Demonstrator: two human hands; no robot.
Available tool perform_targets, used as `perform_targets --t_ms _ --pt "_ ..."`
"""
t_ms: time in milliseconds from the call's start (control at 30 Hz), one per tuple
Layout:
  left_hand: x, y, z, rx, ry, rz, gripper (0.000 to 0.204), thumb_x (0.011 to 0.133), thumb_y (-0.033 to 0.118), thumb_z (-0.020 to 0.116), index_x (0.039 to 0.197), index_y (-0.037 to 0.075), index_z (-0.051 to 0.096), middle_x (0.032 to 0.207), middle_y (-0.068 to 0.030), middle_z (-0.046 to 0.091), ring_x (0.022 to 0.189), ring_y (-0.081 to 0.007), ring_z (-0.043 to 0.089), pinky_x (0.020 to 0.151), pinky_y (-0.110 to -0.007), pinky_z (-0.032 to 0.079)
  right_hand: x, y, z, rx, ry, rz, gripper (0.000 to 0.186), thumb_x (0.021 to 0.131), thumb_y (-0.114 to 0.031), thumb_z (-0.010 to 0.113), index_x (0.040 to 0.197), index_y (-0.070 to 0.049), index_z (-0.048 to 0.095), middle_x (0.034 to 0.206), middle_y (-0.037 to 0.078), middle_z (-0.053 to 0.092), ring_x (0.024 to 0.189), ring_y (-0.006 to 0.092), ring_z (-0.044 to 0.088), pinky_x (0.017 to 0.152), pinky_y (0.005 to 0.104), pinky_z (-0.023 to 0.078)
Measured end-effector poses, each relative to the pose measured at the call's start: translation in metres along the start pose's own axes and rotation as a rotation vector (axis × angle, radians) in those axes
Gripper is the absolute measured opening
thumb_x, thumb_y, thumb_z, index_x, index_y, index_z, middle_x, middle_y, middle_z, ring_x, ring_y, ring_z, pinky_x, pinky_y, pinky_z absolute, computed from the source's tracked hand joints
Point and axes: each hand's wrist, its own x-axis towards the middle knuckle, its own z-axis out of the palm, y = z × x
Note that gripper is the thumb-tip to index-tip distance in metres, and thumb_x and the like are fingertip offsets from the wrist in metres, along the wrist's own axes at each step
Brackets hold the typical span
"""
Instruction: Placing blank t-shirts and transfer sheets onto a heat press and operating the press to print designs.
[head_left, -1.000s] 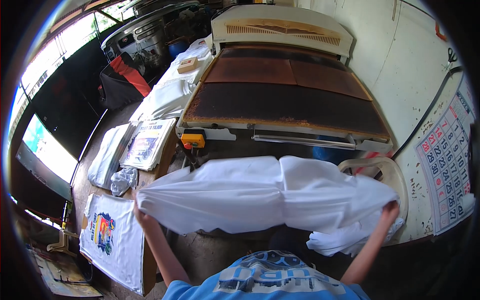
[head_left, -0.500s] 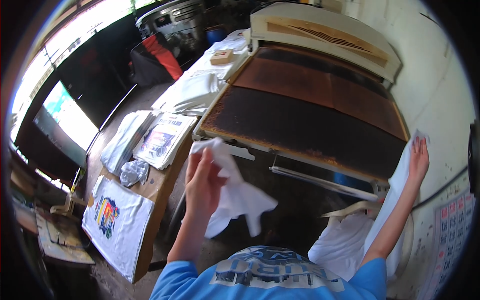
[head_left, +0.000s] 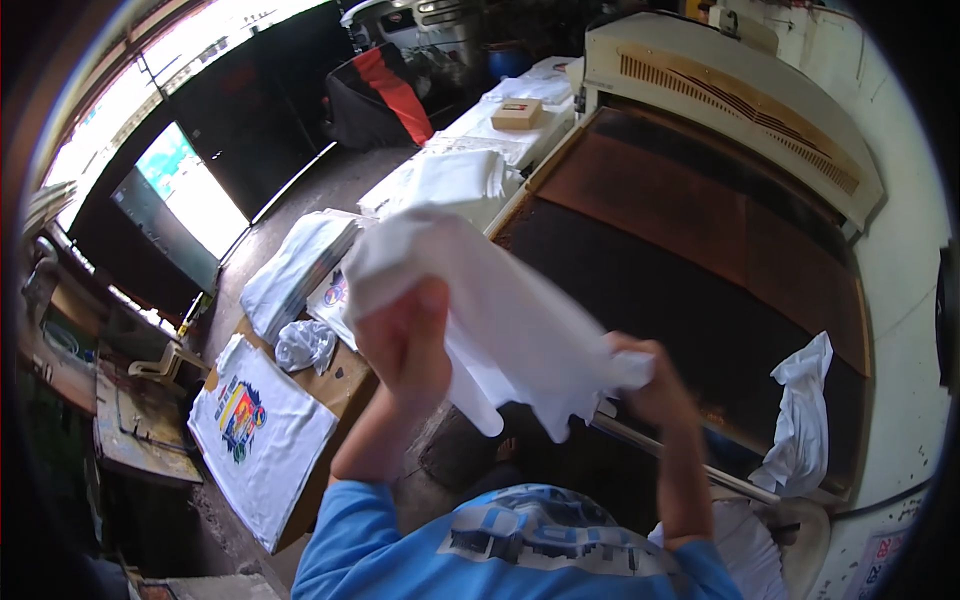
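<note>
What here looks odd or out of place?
A white cloth lies crumpled on the near right corner of the machine bed, unlike the folded white stack. The vented hood also looks stained brown.

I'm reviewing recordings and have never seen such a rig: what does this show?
No robot here: a person works with two bare hands. The view comes from a fisheye camera worn on the head, looking down, so edges bend. The left hand and right hand hold a white cloth between them. On the left, a table carries a printed shirt, a crumpled bundle and folded white cloths. Ahead right is a large cream machine with a dark flat bed; another cloth lies at its near right corner.
</note>
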Motion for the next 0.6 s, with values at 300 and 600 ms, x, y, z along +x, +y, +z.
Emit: perform_targets --t_ms 300,600 --pt "0.081 -0.284 -0.027 0.949 -0.73 0.145 0.034 0.077 0.017 0.064 0.107 0.008 0.052 0.134 -0.0135 0.034 0.124 -0.0307 0.032 0.102 -0.052 0.022 0.063 0.015 -0.201 0.391 0.886 -0.016 0.05 0.082 -0.041 0.059 0.112 -0.003 0.05 0.1 0.001 0.057 0.093 0.0142 0.053 0.079 0.0282 0.042" --pt "-0.101 -0.304 -0.055 0.725 -0.742 -0.566 0.018 0.078 0.02 0.062 0.083 0.006 0.052 0.079 -0.0117 0.053 0.078 -0.03 0.054 0.066 -0.04 0.042 -0.031 0.146 -0.111 -0.446 1.176 0.709 0.016 0.08 -0.015 0.059 0.088 -0.002 0.059 0.071 0.007 0.06 0.054 0.0123 0.057 0.049 0.0256 0.044"
